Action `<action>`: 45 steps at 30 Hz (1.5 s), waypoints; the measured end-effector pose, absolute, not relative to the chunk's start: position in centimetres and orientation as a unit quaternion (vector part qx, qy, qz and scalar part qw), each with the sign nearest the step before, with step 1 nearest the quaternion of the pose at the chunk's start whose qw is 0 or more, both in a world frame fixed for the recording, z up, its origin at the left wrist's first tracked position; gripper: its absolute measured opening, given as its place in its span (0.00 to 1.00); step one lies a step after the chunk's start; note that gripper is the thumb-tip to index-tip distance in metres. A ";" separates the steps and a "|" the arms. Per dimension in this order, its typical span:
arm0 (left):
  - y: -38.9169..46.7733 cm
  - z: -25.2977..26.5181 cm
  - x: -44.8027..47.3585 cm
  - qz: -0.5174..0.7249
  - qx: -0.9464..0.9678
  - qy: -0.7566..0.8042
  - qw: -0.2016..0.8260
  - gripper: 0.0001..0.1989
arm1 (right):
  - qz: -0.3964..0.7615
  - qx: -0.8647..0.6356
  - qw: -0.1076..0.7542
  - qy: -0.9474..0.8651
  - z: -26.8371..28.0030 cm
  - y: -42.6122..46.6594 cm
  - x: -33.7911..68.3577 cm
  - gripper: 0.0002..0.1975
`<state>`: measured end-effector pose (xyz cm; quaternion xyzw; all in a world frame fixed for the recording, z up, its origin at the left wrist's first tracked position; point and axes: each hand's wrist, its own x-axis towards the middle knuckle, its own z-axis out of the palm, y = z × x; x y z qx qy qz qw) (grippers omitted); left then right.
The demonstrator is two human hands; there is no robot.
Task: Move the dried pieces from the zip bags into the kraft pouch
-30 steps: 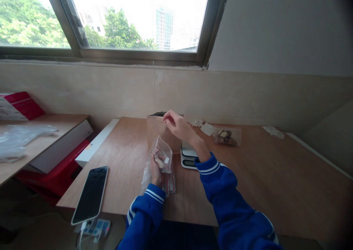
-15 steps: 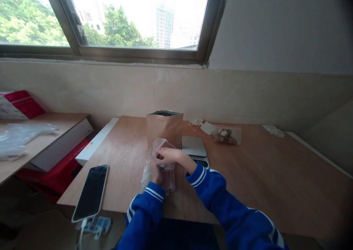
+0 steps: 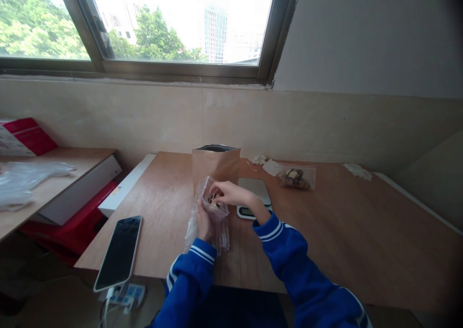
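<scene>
One clear bag (image 3: 219,215), probably light, limp and slippery and best held near its rim, was gripped at its left side by the left hand (image 3: 204,223). Its open mouth was entered by the right hand (image 3: 230,193), fingers bent at pale-and-dark pieces (image 3: 213,202); whether any were pinched could not be told.

Blocked at far centre by the upright brown pouch (image 3: 216,164), and beside it on the right by the scale (image 3: 258,186). Closed off nearer by the clear bag (image 3: 218,214), left hand (image 3: 204,223) and right hand (image 3: 232,193). Open on the left between pouch and phone (image 3: 118,253); open widest across the right of the bench (image 3: 347,226), nearer than the filled bag (image 3: 296,178).
</scene>
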<state>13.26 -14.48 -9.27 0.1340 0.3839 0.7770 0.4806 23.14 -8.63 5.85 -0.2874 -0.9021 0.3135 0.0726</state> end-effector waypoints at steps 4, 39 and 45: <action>-14.2 -9.7 13.2 0.801 0.142 0.371 0.448 0.23 | 0.319 -0.272 0.113 -0.901 6.8 -7.7 23.7 0.08; -14.2 -10.9 13.1 0.778 0.135 0.384 0.478 0.24 | 0.287 -0.266 0.024 -0.920 1.4 -10.6 21.2 0.05; -14.4 -9.9 13.3 0.771 0.126 0.397 0.482 0.24 | 0.305 -0.265 0.111 -0.908 1.7 -10.0 22.7 0.09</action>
